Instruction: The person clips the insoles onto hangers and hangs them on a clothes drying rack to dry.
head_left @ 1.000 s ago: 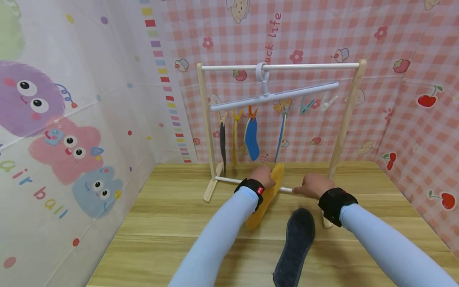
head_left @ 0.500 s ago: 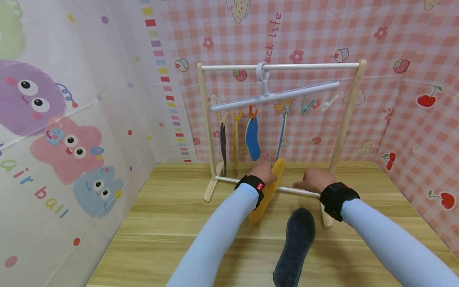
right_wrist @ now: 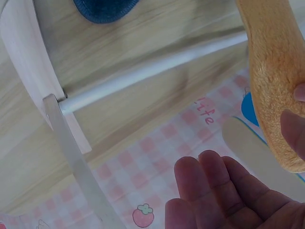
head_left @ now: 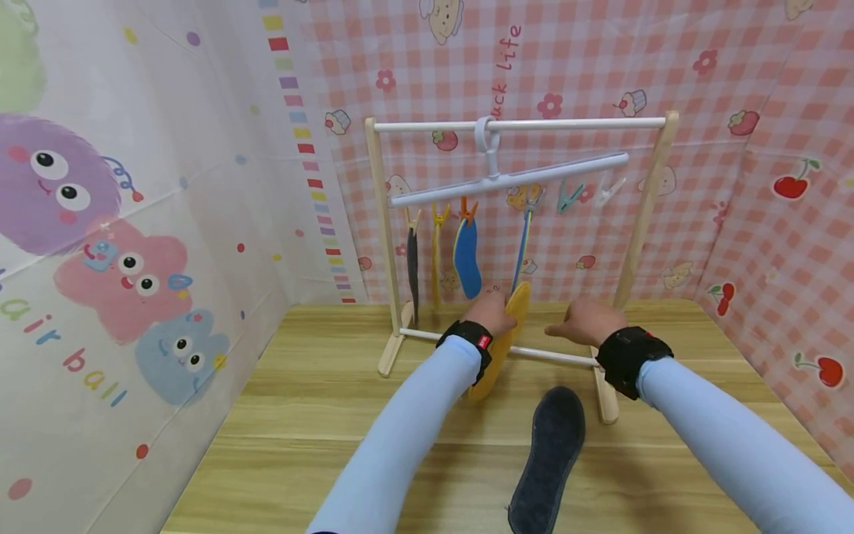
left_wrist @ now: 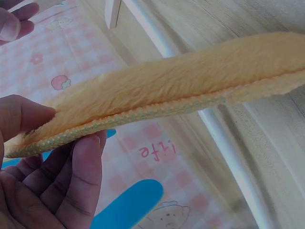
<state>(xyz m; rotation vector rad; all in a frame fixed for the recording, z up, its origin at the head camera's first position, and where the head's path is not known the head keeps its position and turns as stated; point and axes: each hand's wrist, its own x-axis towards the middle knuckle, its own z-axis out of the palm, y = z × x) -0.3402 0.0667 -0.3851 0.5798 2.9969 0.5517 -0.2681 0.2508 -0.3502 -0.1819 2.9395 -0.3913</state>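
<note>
My left hand (head_left: 492, 314) pinches a fuzzy yellow-orange insole (head_left: 499, 365) between thumb and fingers near its upper end. The left wrist view shows the insole's (left_wrist: 162, 86) plush face and stitched edge, with the thumb on the plush side. My right hand (head_left: 591, 324) is empty, held in front of the rack's right post; its fingers (right_wrist: 193, 179) are loosely extended in the right wrist view. Above both hands, a tilted white hanger (head_left: 560, 170) carries clips. A blue insole (head_left: 468, 259) hangs from an orange clip (head_left: 468, 211), and another blue-and-yellow one (head_left: 523, 248) hangs edge-on.
A dark insole (head_left: 548, 456) lies on the wooden table (head_left: 300, 445). The wooden rack has a lower white bar (head_left: 557, 357) behind the held insole. On the hanger's right, a teal clip (head_left: 569, 199) and a white clip (head_left: 608, 193) hold nothing. Dark (head_left: 413, 271) and yellow (head_left: 437, 263) insoles hang left.
My left hand has raised the yellow-orange insole up toward the hanger. My right hand has lifted a little, away from the lower bar.
</note>
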